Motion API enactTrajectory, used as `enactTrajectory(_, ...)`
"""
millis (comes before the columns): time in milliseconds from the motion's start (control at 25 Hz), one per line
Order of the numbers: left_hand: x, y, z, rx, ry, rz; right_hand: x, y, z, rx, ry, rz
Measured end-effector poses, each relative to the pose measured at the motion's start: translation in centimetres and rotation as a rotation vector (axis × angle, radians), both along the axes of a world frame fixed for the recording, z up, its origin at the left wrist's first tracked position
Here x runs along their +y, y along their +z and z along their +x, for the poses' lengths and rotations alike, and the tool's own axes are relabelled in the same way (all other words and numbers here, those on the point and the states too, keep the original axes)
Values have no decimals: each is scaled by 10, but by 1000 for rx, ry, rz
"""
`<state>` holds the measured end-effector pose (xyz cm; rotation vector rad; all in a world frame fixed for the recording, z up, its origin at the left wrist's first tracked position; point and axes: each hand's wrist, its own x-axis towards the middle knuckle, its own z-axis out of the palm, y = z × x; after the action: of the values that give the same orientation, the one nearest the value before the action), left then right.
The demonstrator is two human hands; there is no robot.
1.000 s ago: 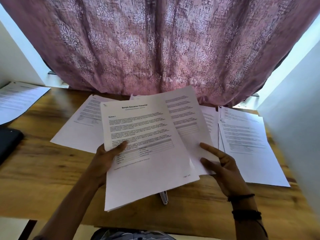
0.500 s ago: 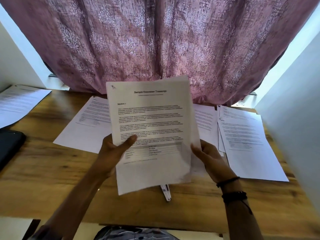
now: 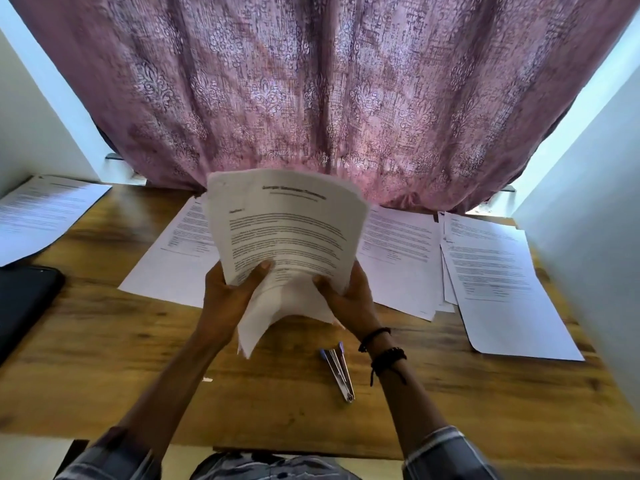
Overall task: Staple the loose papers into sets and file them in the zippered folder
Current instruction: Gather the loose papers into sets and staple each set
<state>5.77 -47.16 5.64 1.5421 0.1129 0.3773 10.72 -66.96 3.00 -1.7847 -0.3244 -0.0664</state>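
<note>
I hold a stack of printed papers [image 3: 287,230] upright above the wooden table [image 3: 104,341], its top curling toward me. My left hand [image 3: 228,296] grips its lower left side with the thumb on the front page. My right hand [image 3: 349,299] grips the lower right edge. A small metal stapler [image 3: 339,370] with purple ends lies on the table just below the stack, beside my right wrist. More printed sheets lie flat behind: one at the left [image 3: 173,258], one at the right [image 3: 401,258] and a pile at the far right [image 3: 502,282].
A dark flat object [image 3: 24,299] lies at the table's left edge, with another printed sheet [image 3: 41,213] behind it. A pink patterned curtain [image 3: 311,98] hangs along the back. White walls close in on both sides.
The fanned sheets have been brought together into one stack and lifted upright. My hands moved closer, to its lower edges. The stapler, mostly hidden before, now shows fully.
</note>
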Motion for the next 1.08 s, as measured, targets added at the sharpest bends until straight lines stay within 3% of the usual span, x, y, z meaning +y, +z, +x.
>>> enactTrajectory(200, 8, -13, -1, 76, 61, 82, -20, -13, 0, 116, -35, 6)
enactTrajectory(400, 13, 1, 1, 26, 68, 85, -139, -41, 13, 176, -631, -223)
enactTrajectory(520, 10, 9, 2, 5, 49, 54, -226, -47, 16, 295, -844, -436)
enactTrajectory(800, -10, 6, 12, 90, -55, -22, -324, -56, 23, 574, -828, -785)
enactTrajectory(1080, -40, 0, 11, 154, -88, -8, -340, -45, 30, 748, -841, -925)
